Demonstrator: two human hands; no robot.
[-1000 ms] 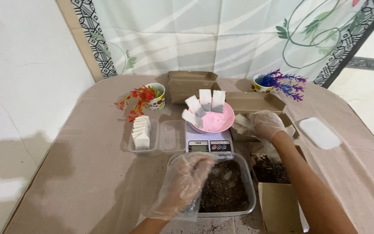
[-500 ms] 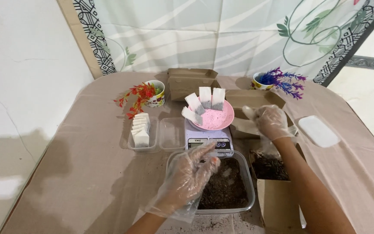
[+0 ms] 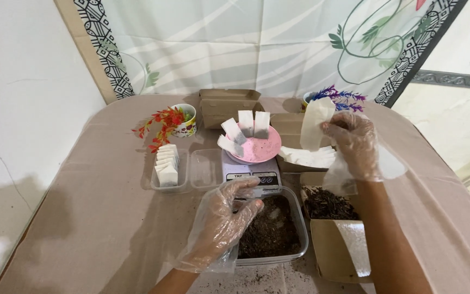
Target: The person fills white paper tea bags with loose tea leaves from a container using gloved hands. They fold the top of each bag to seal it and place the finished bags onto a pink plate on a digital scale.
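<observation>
I read the work as partway: four filled sachets stand in the pink bowl (image 3: 255, 148) on the scale (image 3: 250, 173), and a stack of empty ones (image 3: 311, 157) waits just right of it. My right hand (image 3: 354, 142) pinches one empty sachet (image 3: 315, 122) aloft, right of the scale. My left hand (image 3: 225, 216), fingers curled loosely around nothing I can see, rests at the clear tub (image 3: 270, 228) of dark loose matter just in front of the scale. An open carton (image 3: 330, 218) right of that holds more.
</observation>
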